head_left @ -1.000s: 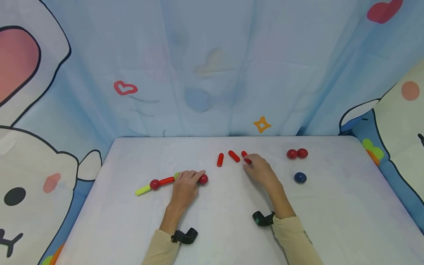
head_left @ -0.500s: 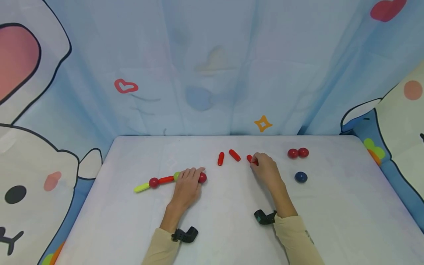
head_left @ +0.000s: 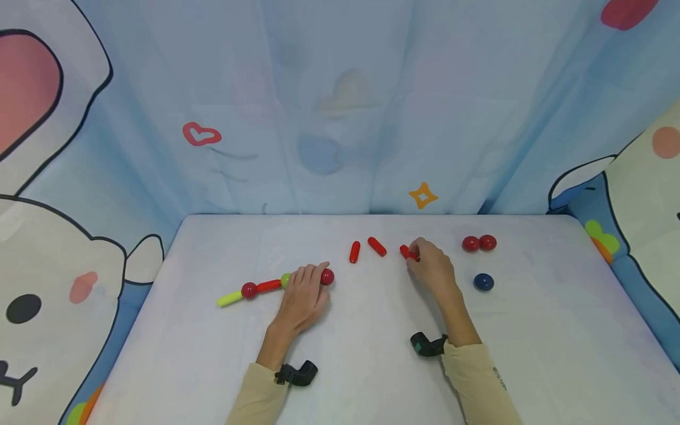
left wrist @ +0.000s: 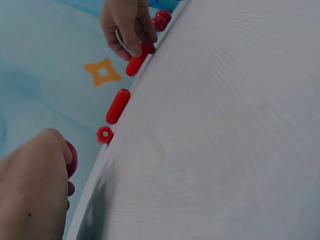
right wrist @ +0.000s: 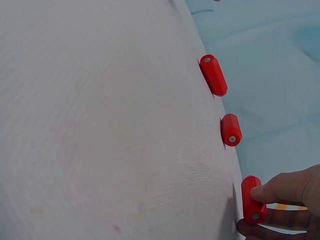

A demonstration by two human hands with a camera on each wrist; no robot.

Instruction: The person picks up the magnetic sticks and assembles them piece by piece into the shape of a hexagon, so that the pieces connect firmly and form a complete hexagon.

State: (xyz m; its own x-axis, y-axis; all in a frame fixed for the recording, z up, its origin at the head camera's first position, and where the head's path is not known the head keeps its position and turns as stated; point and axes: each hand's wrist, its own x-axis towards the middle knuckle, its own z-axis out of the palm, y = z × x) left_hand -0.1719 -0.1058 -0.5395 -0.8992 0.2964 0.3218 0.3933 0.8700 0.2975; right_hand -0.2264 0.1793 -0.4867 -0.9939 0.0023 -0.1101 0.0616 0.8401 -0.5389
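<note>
My left hand [head_left: 300, 298] grips the right part of a chain of magnetic rods and balls, its fingers hiding the piece there. Left to right, the chain shows a yellow-green rod [head_left: 229, 298], a red ball [head_left: 249, 290], a red rod [head_left: 268, 285] and a yellow-green ball [head_left: 285, 280]. Another red ball [head_left: 327, 277] shows at the hand's right side. Between thumb and fingers, my right hand [head_left: 434, 268] pinches a separate red magnetic rod [right wrist: 251, 200] near the back of the table. A metal disc marks that rod's end in the right wrist view.
Two loose red rods, an upright-looking one [head_left: 354, 252] and a slanted one [head_left: 377, 246], lie left of my right hand. Farther right are two red balls, one [head_left: 470, 244] beside the other [head_left: 487, 242], and a dark blue ball [head_left: 483, 282]. A printed curtain [head_left: 340, 147] hangs behind the table.
My right hand has moved a little to the right with the red magnetic rod, away from the two loose rods. My left hand stays on the chain.
</note>
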